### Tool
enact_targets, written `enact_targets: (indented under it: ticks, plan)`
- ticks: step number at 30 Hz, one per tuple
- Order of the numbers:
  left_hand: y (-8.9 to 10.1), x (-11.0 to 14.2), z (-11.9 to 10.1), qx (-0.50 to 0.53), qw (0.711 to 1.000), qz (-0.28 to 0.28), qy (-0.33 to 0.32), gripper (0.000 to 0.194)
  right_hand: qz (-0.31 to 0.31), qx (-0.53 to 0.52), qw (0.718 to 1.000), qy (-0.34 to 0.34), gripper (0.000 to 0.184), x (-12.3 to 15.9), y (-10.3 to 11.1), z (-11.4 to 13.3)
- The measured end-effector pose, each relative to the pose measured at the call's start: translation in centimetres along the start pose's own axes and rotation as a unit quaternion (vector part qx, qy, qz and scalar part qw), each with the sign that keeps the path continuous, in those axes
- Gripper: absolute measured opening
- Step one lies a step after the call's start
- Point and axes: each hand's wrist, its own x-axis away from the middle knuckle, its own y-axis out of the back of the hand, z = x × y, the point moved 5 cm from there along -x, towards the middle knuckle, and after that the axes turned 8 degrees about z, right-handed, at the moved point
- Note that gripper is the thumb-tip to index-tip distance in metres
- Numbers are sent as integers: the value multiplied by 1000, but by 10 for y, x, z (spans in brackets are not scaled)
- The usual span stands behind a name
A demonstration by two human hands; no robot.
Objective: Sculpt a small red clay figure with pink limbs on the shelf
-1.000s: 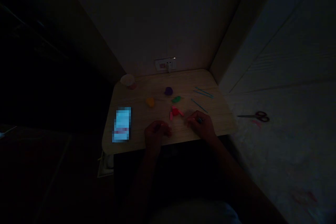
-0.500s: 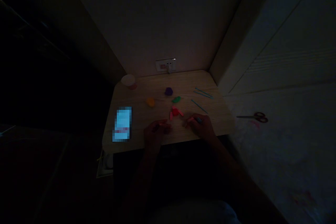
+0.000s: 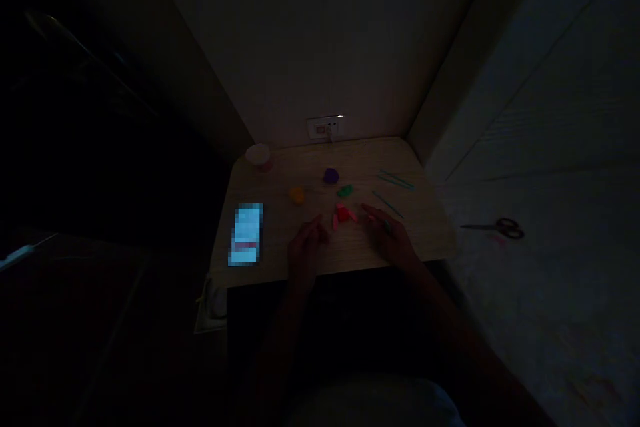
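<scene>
In dim light, a round red lump of modelling clay (image 3: 343,215) lies on the small wooden table (image 3: 280,253), with short pink clay strips (image 3: 335,221) around it. My left hand (image 3: 304,240) is just left of these pieces, fingers curled together; what they hold, if anything, is too dark to make out. To the right, my right hand (image 3: 390,237) has its index finger reaching toward the red lump. A small blue-green stick-like thing (image 3: 387,227) shows between its fingers, mostly hidden. Neither hand touches the red lump.
Green (image 3: 345,191), purple (image 3: 331,176) and orange (image 3: 297,196) clay lumps sit farther back. Thin blue-green sticks (image 3: 388,204) lie at the right. A lit phone (image 3: 246,233) and a tub (image 3: 258,155) are on the left. Scissors (image 3: 500,227) lie off the table, right.
The view has shifted slightly, so the table appears farther right. My right index finger has stretched forward, and my left fingers have risen slightly. The clay pieces stay in place.
</scene>
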Motion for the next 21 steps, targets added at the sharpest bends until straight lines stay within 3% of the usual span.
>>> enact_targets:
  ticks: [13, 18, 21]
  plan:
    - [-18, 11, -5, 82, 988, 15, 134, 43, 35, -8, 999, -34, 18, 6, -5, 5]
    - [-20, 13, -4, 85, 985, 52, 140, 48, 23, 21, 998, -61, 25, 9, -3, 3]
    - [-18, 11, -4, 81, 989, 43, 120, 51, 14, 13, 999, -49, 30, 7, -3, 5]
